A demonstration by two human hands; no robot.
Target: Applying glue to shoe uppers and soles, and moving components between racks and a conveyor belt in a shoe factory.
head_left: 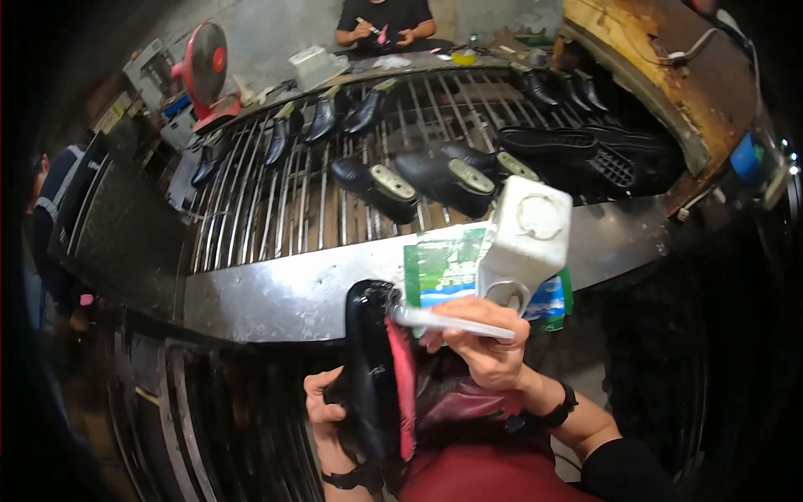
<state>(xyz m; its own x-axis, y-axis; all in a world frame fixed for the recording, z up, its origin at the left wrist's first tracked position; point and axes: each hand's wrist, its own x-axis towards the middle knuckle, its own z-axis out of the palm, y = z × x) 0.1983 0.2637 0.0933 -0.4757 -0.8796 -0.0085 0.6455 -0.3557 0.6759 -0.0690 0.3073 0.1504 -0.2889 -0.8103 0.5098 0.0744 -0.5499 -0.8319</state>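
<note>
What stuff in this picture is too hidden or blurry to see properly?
All in the head view:
- Black shoe: the left hand covers part of its side.
- White brush handle: its tip is hidden where it meets the shoe.
- White jug: closed body hides the contents.
- Person at the far end: cut off by the top edge.
- Left edge: too dark.

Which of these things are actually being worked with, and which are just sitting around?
In hand:
- black shoe, gripped by the left hand
- white brush handle, held in the right hand, its end at the shoe's edge
- white plastic jug, close above the right hand

Lying about:
- black shoes on the metal rack
- red fan
- another person seated at the far end
</note>
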